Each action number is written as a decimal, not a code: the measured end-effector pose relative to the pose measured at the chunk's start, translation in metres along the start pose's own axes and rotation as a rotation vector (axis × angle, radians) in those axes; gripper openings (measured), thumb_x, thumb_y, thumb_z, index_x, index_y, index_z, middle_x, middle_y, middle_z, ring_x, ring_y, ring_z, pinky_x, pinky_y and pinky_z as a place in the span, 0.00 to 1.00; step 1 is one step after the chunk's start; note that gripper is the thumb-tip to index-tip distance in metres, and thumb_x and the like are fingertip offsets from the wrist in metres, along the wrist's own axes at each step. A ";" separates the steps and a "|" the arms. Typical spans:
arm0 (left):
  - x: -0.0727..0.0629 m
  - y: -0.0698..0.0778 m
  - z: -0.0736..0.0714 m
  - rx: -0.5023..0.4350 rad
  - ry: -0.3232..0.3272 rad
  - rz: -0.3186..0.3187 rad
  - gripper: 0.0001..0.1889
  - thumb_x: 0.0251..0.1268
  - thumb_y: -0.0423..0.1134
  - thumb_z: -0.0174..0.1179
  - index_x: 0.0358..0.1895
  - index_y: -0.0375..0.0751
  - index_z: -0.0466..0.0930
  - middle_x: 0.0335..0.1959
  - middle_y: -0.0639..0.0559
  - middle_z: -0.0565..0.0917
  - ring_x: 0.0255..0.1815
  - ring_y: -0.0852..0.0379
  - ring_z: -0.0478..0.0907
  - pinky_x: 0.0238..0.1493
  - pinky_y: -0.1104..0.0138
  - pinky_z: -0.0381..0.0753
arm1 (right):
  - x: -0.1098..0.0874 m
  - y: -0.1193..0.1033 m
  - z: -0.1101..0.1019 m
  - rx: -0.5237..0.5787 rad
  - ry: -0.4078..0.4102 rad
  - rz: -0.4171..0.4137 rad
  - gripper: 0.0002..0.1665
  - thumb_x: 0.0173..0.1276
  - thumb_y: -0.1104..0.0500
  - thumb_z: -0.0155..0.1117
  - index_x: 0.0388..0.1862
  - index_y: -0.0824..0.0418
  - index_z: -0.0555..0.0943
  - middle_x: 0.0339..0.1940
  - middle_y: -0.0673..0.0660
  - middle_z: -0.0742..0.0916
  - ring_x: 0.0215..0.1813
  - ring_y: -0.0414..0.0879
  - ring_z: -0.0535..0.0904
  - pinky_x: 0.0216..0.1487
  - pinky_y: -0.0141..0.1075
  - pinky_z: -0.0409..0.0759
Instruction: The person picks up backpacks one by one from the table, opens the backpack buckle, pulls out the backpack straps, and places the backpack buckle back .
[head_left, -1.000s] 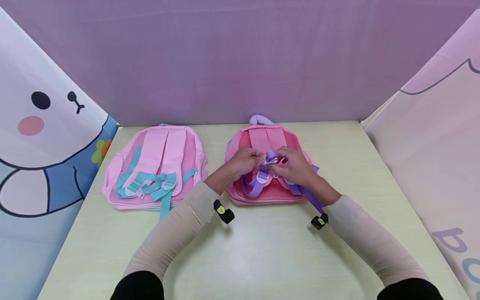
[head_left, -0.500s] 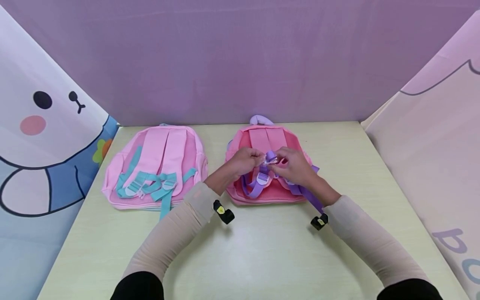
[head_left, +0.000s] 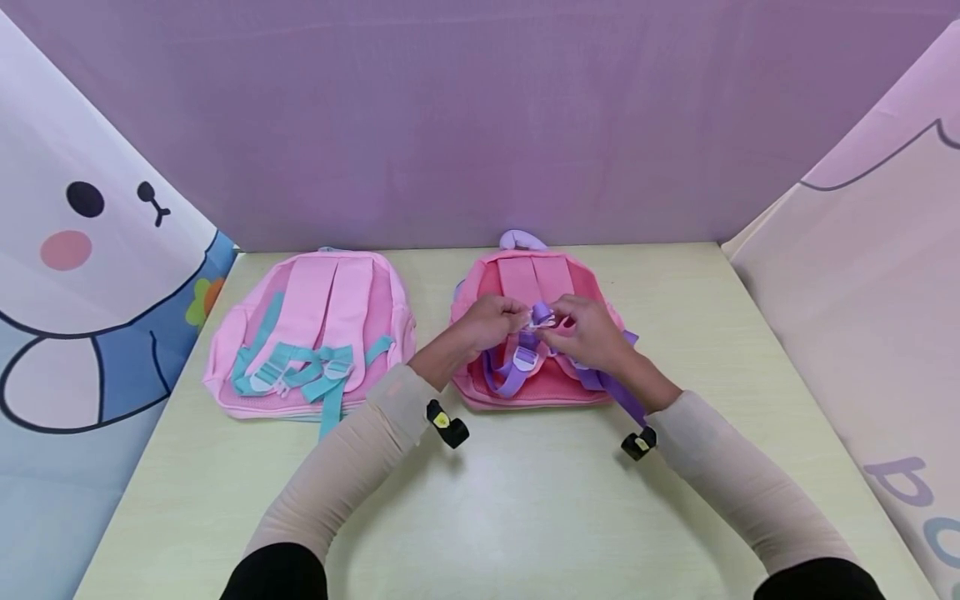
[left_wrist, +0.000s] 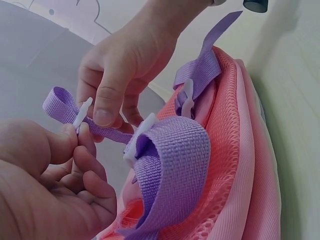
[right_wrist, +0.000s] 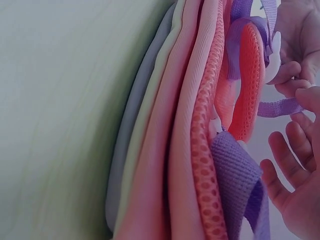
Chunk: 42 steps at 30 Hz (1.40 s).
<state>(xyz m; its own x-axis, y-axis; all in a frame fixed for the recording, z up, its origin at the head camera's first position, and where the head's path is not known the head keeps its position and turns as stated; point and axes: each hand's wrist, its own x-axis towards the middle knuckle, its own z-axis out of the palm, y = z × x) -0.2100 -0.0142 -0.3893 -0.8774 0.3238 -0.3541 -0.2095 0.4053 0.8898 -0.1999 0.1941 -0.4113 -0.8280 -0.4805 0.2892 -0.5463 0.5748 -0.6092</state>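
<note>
A coral-pink backpack [head_left: 543, 393] with purple straps lies back-side up on the table, a lilac top handle [head_left: 521, 240] at its far end. Above its back my left hand [head_left: 487, 323] pinches a small white plastic buckle [left_wrist: 83, 112] between thumb and fingers, plainest in the left wrist view. A loop of purple strap [left_wrist: 59, 104] runs through that buckle. My right hand [head_left: 588, 335] pinches the same strap close beside the buckle. Another white strap adjuster [head_left: 525, 356] hangs lower on the backpack. In the right wrist view, the right hand's fingertips at the strap are partly hidden.
Left of it lies a light-pink backpack [head_left: 307, 404] with teal straps [head_left: 330, 408], also back-side up. The pale table [head_left: 495, 517] meets a purple backdrop [head_left: 480, 125] at its far edge. Printed cloth panels [head_left: 112, 283] stand at both sides.
</note>
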 end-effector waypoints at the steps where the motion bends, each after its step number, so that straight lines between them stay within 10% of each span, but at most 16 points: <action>1: 0.000 0.000 0.000 -0.001 -0.001 -0.001 0.14 0.79 0.40 0.53 0.57 0.39 0.82 0.38 0.50 0.77 0.38 0.56 0.70 0.36 0.68 0.70 | 0.000 0.000 0.000 0.002 -0.001 0.002 0.13 0.65 0.58 0.74 0.46 0.63 0.86 0.38 0.57 0.87 0.41 0.49 0.82 0.43 0.40 0.83; 42: 0.000 0.001 0.002 -0.019 -0.019 0.006 0.15 0.79 0.39 0.53 0.59 0.36 0.82 0.49 0.47 0.82 0.46 0.56 0.74 0.47 0.66 0.74 | 0.000 0.001 -0.001 0.005 -0.004 0.003 0.14 0.64 0.58 0.73 0.46 0.63 0.85 0.37 0.56 0.87 0.40 0.48 0.82 0.42 0.38 0.82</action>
<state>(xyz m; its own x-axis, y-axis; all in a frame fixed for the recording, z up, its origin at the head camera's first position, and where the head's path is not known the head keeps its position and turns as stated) -0.2098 -0.0123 -0.3890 -0.8706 0.3421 -0.3536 -0.2124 0.3871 0.8973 -0.2008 0.1955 -0.4116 -0.8289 -0.4815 0.2848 -0.5435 0.5725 -0.6138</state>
